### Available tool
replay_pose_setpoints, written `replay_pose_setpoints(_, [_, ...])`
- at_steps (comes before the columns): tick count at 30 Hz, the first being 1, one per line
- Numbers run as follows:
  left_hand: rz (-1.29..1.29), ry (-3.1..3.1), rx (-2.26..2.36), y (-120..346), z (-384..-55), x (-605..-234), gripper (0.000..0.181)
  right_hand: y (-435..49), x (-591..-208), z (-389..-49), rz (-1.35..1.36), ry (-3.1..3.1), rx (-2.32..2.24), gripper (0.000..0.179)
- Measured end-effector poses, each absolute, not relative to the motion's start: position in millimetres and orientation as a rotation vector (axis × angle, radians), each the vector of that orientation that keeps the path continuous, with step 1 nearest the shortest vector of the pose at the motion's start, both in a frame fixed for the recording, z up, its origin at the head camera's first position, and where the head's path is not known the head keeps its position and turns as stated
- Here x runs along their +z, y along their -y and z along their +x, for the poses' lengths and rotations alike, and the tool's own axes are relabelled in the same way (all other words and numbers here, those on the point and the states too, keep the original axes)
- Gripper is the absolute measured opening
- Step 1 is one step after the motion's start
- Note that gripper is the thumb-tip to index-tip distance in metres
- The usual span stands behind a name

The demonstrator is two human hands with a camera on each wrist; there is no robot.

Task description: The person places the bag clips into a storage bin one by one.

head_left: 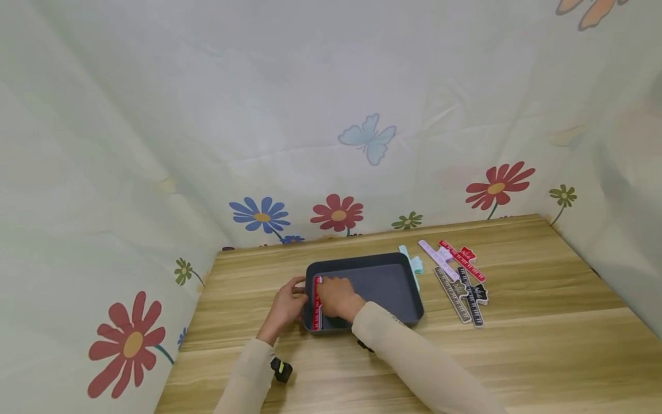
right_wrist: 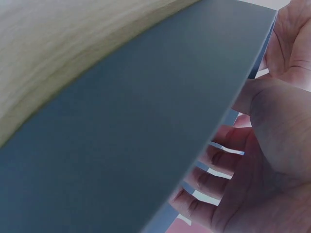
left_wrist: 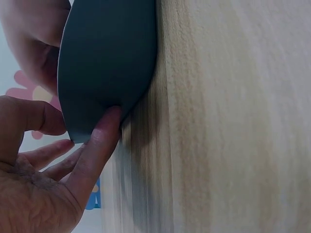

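Note:
A dark grey rectangular tray (head_left: 385, 287) rests on the wooden table. Along its inside left end lies a long red clip (head_left: 317, 305) with a piano-key pattern. My right hand (head_left: 338, 297) reaches into the tray and pinches this clip on its right side; the tray wall hides part of the fingers in the right wrist view. At the left end, my left hand (head_left: 288, 300) touches the tray from outside. In the left wrist view, one fairly straight finger (left_wrist: 102, 136) presses the outer wall low down, and another tip is at the rim.
Right of the tray lie several similar clips: a mint one (head_left: 416, 264) against its wall, a lilac one (head_left: 437, 259), a red one (head_left: 462, 260), a grey-brown one (head_left: 452, 294) and a black one (head_left: 472, 298). A flowered curtain (head_left: 289, 144) stands behind the table (head_left: 527, 345).

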State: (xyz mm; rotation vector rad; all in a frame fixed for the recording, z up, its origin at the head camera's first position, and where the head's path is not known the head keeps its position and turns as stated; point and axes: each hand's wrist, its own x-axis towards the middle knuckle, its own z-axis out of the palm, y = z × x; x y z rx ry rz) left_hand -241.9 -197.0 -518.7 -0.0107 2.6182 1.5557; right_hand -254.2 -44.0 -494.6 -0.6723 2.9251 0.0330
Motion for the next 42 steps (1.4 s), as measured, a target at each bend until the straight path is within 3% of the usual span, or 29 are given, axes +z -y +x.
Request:
replay_pose_setpoints(6, [-0.018,-2.626,1.551,196,-242,-521,0.055,44,-493,-253,-0.691,-2.915,-0.001,0.055])
replay_pose_setpoints(21, [-0.016,-2.633,1.552,195,-240,-522,0.054,27,-469,-241,-0.764,-2.928,-0.057,0.058])
replay_pose_setpoints(42, [-0.078,-2.638,1.528,195,-242,-518,0.056,-88,-438,-225,-0.848,-3.133,-0.286,0.053])
